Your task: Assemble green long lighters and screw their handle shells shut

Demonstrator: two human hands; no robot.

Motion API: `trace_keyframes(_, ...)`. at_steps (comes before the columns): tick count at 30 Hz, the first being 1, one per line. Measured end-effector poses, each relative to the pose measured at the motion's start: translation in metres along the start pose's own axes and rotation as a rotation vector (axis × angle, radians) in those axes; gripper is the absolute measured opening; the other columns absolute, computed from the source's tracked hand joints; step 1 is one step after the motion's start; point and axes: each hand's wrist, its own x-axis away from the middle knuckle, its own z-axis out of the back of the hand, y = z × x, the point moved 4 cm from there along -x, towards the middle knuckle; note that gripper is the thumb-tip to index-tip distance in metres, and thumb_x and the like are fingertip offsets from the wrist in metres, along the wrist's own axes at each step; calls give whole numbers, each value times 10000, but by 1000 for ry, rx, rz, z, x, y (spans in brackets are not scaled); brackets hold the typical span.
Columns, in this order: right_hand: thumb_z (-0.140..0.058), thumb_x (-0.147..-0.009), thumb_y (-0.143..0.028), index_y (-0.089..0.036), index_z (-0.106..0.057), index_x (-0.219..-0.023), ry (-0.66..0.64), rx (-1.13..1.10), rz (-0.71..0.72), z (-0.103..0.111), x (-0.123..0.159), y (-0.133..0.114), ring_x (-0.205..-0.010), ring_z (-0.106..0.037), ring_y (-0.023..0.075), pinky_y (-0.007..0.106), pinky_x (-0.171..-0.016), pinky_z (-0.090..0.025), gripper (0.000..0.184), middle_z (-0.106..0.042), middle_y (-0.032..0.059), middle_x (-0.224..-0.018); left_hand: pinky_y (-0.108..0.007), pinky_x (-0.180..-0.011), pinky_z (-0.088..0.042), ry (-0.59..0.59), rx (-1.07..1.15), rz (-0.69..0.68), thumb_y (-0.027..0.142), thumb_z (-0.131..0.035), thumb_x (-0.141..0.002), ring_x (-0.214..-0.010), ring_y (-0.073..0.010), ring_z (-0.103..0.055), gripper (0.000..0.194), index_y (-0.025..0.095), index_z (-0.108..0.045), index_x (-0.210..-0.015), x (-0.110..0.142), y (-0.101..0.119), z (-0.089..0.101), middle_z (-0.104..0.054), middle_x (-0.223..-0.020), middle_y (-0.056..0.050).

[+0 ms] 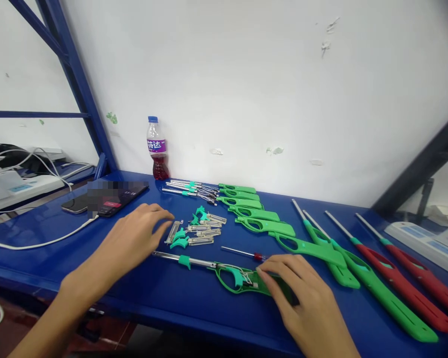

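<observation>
My left hand [144, 228] hovers over the left side of the parts pile, thumb and index finger apart, beside a clear plastic fuel tank [174, 231]. Just right of it lie more clear tanks [203, 240] and teal triggers [179, 241]. Before me lies an opened gas lighter's green handle half [224, 285], with a metal tube [201, 262], a teal trigger [236, 276] and wires fitted in it. My right hand [306, 293] grips that handle half at its right end, partly hiding it. A red-handled screwdriver [259, 256] lies just behind.
Green handle shells [261, 214] lie in a row toward the wall, beside several metal tubes with wires [186, 188]. Assembled green and red lighters [399, 273] lie at right. A drink bottle [157, 154], phones [123, 196] and a white cable [59, 244] are at left.
</observation>
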Motion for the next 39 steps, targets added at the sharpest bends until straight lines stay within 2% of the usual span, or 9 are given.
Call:
trace_keyframes(4,-574,-1097,-357,-308,-732,-1091,11,61,-58,-5,4,8,-1072,-713,255,424,-947,-561,165,-757,42,-1153,-476,-988,-536,-42,-14,55,439,-465,-960,-1109,-358,-723,414,227,-799,-1085,-2,-34,0,-801,-1166,-119)
trace_keyframes(7,-551,-1101,-410,-311,-755,-1150,-8,117,-79,-8,5,13,-1210,-684,297,477,-1001,-561,232,-738,67,-1287,-457,-997,-533,-63,-4,62,457,-464,-965,-1102,-345,-728,421,234,-803,-1074,-3,-41,-3,-808,-1167,-109)
trace_keyframes(13,-506,-1113,-445,-305,-755,-1261,-25,176,-90,-14,9,15,-1379,-596,351,581,-1062,-548,321,-683,94,-1440,-438,-1001,-518,-74,24,17,452,-447,-1011,-1090,-323,-716,424,239,-811,-1060,-7,-25,-6,-806,-1142,-98)
trace_keyframes(17,-455,-1126,-461,-270,-766,-1243,45,235,-130,-12,10,22,-1406,-562,381,652,-1080,-512,383,-659,129,-1475,-438,-987,-520,-56,39,-10,459,-441,-1020,-1080,-325,-707,438,232,-815,-1043,-9,-16,-7,-803,-1123,-100)
trace_keyframes(22,-351,-1143,-488,-189,-757,-1261,57,382,-138,11,12,66,-1397,-581,377,651,-1159,-447,518,-742,156,-1354,-452,-997,-517,-30,63,-22,468,-449,-1017,-1096,-337,-699,439,226,-814,-1049,-9,-15,-6,-801,-1123,-99)
trace_keyframes(25,-314,-1114,-635,-221,-763,-1255,36,517,-144,26,19,95,-1398,-582,409,686,-1164,-414,626,-756,136,-1352,-458,-1017,-504,-23,81,-41,482,-443,-1028,-1124,-336,-681,449,222,-808,-1068,-9,-13,-5,-794,-1144,-102)
trace_keyframes(27,-284,-1091,-708,-223,-766,-1244,31,569,-121,31,24,104,-1344,-620,427,701,-1130,-432,700,-788,130,-1292,-457,-1031,-492,-24,90,-55,488,-439,-1037,-1137,-332,-670,453,223,-805,-1080,-9,-11,-5,-791,-1152,-101)
trace_keyframes(33,-256,-1104,-687,-252,-761,-1265,20,584,-82,28,27,100,-1261,-672,410,678,-1072,-472,685,-812,103,-1243,-460,-1024,-491,-30,97,-68,462,-446,-1039,-1135,-333,-660,437,218,-806,-1077,-9,-10,-5,-786,-1146,-100)
trace_keyframes(39,-385,-1100,-629,-260,-767,-1230,28,474,-58,29,25,91,-1282,-650,386,646,-1125,-456,547,-792,101,-1263,-435,-1028,-491,-46,108,-72,422,-479,-1027,-1133,-311,-655,387,232,-811,-1086,-7,-13,-6,-782,-1155,-85)
